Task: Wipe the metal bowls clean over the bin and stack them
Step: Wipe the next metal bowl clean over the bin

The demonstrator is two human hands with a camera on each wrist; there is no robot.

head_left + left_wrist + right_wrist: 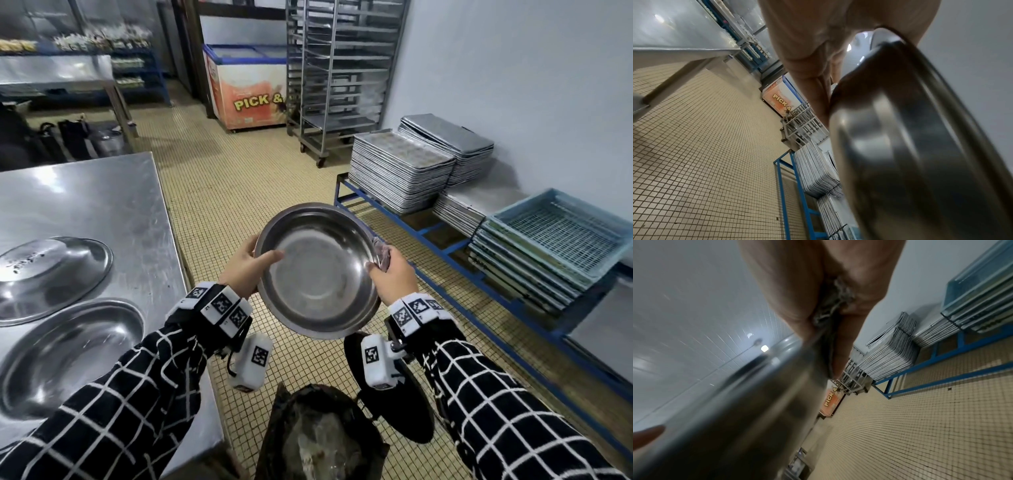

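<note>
A metal bowl (318, 270) was held up in the air between both hands, tilted so its hollow faced the person, above the tiled floor (219, 192) and just beyond the bin (322, 435), whose dark bag stood open below it. The left hand (248, 267) had its grip closed on the bowl's left rim, thumb lying inside the bowl and the other fingers behind it; the left wrist view showed those fingers (813, 78) pressed against the bowl's outer wall (910, 146). The right hand (394, 274) had its grip closed on a crumpled cloth (382, 253), pinching it against the bowl's right rim, with the thumb on the inner side. In the right wrist view the cloth (835, 301) was bunched between thumb and fingers, right against the bowl's edge (756, 402).

To the left, on the steel surface (102, 198), two more bowls sat side by side, not stacked: one (51, 274) lay upside down with dark specks on its base, and the nearer one (68, 349) stood right way up, partly hidden by the left sleeve (113, 411).

Along the right wall a blue rack (428, 233) carried piles of metal trays (400, 171) and pale blue crates (561, 233). Farther back stood a wheeled trolley (339, 75) and a chest freezer (246, 85).
</note>
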